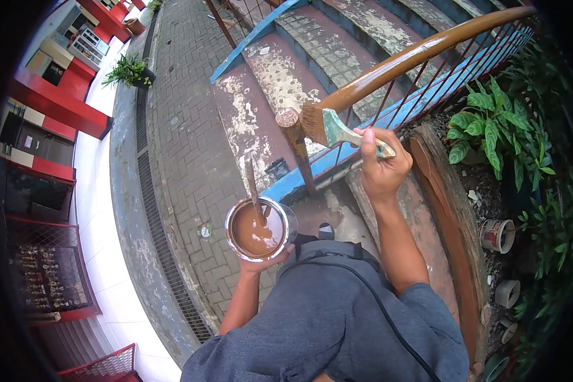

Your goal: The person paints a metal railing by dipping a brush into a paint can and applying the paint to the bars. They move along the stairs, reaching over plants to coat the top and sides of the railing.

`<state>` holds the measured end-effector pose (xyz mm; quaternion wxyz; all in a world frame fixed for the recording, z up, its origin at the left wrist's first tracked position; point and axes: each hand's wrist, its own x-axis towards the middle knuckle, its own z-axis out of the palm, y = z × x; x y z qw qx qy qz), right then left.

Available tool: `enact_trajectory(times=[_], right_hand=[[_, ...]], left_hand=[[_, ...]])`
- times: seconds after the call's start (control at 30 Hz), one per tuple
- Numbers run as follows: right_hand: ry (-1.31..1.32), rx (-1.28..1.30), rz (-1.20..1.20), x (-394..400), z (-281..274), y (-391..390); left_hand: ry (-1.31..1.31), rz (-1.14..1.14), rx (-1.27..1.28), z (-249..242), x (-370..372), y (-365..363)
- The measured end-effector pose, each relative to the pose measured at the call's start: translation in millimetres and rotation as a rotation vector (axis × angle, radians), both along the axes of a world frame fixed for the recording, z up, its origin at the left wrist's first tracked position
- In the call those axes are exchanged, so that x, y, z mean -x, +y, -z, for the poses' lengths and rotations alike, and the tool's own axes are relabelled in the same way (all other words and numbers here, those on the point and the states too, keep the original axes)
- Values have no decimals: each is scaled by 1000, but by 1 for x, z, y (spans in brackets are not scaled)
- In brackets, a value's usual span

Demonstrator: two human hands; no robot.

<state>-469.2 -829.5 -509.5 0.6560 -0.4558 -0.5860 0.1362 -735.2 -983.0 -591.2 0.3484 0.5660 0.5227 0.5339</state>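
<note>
My right hand point(386, 165) grips the handle of a paintbrush point(339, 130) with a worn, pale green body. Its brown bristles sit beside the lower end of a curved brown handrail point(395, 69), just right of the round top of a brown post point(297, 148). Below and to the left, my left hand point(265, 261) supports an open paint can point(228, 230) from underneath, fingers curled around its base. Glossy brown paint point(247, 230) lies inside the can, and a stirring stick point(252, 181) stands in it, leaning over the rim.
Steps point(286, 70) with peeling paint rise beyond the railing, edged in blue. Brick paving point(181, 140) and a drain grate point(151, 197) run along the left. At right are a brown log-like border point(449, 235), a leafy plant point(490, 124) and a small pot point(498, 235).
</note>
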Motion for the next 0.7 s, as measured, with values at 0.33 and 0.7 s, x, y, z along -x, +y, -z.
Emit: enact_trajectory(times=[0.33,0.7], right_hand=[[18,-285,-151,-21,27,-19],[-219,-382,-160,-36,53,-6]], left_hand=[[204,-14,9,17,12,-8],[56,29,64,-23,-10,1]])
